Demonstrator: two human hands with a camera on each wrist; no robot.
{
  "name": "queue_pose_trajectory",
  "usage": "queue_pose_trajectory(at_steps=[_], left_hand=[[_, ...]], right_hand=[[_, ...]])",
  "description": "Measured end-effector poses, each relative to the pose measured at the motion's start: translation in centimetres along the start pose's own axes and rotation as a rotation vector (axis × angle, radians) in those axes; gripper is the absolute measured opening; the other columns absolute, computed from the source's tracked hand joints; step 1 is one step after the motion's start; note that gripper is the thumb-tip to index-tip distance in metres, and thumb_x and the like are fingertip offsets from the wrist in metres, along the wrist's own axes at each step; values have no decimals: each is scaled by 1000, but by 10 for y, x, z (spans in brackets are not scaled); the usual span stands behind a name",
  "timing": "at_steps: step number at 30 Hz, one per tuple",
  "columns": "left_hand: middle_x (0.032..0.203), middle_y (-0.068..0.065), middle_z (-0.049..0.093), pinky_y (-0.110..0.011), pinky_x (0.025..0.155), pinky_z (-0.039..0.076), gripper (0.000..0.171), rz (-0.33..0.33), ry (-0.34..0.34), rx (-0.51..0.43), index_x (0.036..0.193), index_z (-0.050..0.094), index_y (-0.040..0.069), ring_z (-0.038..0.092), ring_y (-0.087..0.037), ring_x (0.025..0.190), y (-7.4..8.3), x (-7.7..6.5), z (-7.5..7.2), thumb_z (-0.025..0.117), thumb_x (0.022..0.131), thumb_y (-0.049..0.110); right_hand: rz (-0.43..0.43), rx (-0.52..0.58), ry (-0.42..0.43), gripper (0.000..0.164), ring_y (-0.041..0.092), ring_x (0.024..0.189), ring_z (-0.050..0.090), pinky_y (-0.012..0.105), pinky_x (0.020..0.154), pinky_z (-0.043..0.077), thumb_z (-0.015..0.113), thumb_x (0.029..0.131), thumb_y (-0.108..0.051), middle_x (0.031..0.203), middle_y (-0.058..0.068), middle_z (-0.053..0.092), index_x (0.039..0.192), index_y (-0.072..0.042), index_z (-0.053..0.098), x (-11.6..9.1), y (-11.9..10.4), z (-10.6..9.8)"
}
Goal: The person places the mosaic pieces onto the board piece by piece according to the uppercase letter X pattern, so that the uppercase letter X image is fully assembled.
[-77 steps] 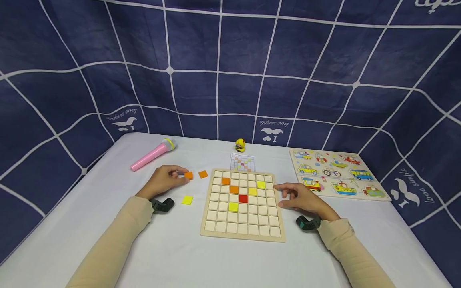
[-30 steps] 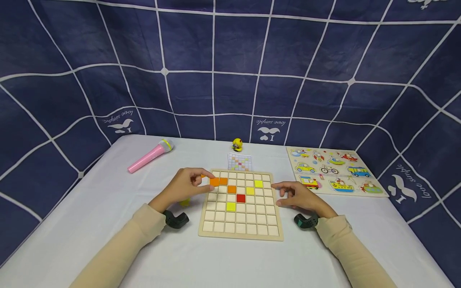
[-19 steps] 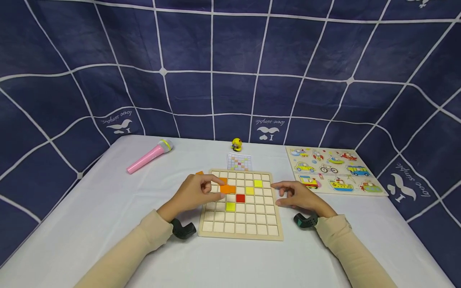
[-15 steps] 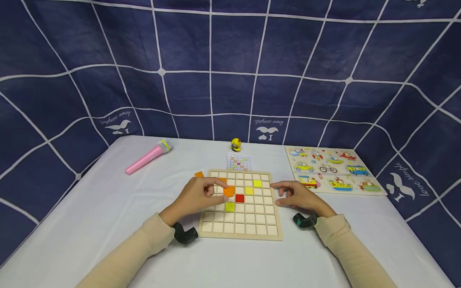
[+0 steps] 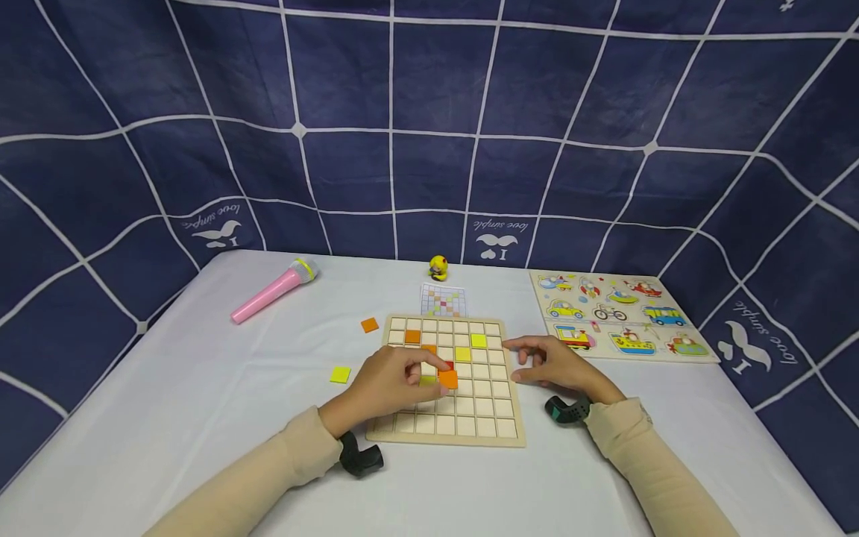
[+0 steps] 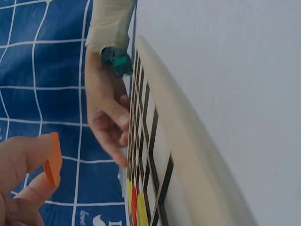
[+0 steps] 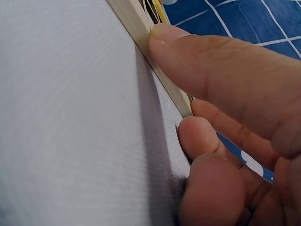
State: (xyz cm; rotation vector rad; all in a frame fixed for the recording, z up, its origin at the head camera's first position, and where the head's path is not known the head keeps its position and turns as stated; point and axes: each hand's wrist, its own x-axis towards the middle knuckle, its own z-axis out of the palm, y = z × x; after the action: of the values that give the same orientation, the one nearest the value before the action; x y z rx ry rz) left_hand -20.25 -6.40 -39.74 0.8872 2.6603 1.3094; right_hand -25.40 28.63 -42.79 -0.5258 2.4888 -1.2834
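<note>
Between thumb and index finger my left hand [image 5: 385, 380] pinches a square orange tile [image 5: 448, 380]. Seen from the left wrist, that orange tile [image 6: 54, 162] is raised clear above the board. Beneath it is a wooden grid board [image 5: 485, 408] holding two orange tiles, a red tile [image 5: 450, 365] and several yellow tiles. The left fingers partly cover the red tile and one yellow tile. At the board's right edge, my right hand [image 5: 555, 363] rests with relaxed fingers; its thumb touches the wooden edge in the right wrist view.
Left of the board lie a loose orange tile [image 5: 370, 325] and a loose yellow tile [image 5: 340, 374]. A printed pattern card [image 5: 443, 300] and a yellow figurine [image 5: 438, 268] are behind it. A pink microphone [image 5: 271, 293] lies at back left, a vehicle puzzle board [image 5: 620, 317] at right.
My left hand picked the orange tile off the table at left and carried it rightward over the board, then nearer me, beside the red tile. The right hand stayed at the board's edge.
</note>
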Motion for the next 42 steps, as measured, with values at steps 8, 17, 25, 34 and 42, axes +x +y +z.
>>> queue_pose_trajectory(at_steps=[8, 17, 25, 34, 42], left_hand=[[58, 16, 38, -22, 53, 27, 24, -5, -27, 80, 109, 84, 18, 37, 0, 52, 6, 2, 18, 88, 87, 26], [57, 15, 44, -27, 55, 35, 23, -24, 13, 225, 107, 85, 23, 45, -4, 58, 13, 7, 29, 88, 85, 30], [66, 13, 61, -38, 64, 41, 23, -86, 1, 346, 108, 85, 25, 53, -9, 69, 18, 14, 35, 89, 86, 31], [89, 5, 77, -42, 67, 43, 22, -98, -34, 429, 109, 86, 23, 63, -18, 77, 21, 25, 39, 88, 88, 29], [102, 3, 80, -40, 66, 43, 22, -126, -54, 458, 108, 86, 23, 67, -19, 82, 21, 29, 41, 90, 88, 31]], right_hand=[[-12, 0, -2, 60, 11, 64, 45, 21, 53, 40, 88, 90, -10, 99, 7, 58, 143, 6, 65, 1, 1, 0], [-5, -4, -1, 59, 10, 64, 45, 21, 53, 40, 88, 90, -10, 99, 6, 58, 143, 5, 65, -1, -2, 0], [-2, -7, -1, 60, 10, 65, 46, 21, 53, 41, 88, 90, -10, 99, 6, 57, 143, 5, 65, -1, -2, 0], [-12, 16, -5, 59, 10, 64, 45, 21, 53, 41, 87, 91, -9, 98, 6, 57, 143, 6, 64, -1, -1, 0], [-11, 10, -6, 59, 10, 63, 45, 20, 53, 41, 87, 91, -9, 98, 7, 57, 143, 6, 65, -1, -2, 0]])
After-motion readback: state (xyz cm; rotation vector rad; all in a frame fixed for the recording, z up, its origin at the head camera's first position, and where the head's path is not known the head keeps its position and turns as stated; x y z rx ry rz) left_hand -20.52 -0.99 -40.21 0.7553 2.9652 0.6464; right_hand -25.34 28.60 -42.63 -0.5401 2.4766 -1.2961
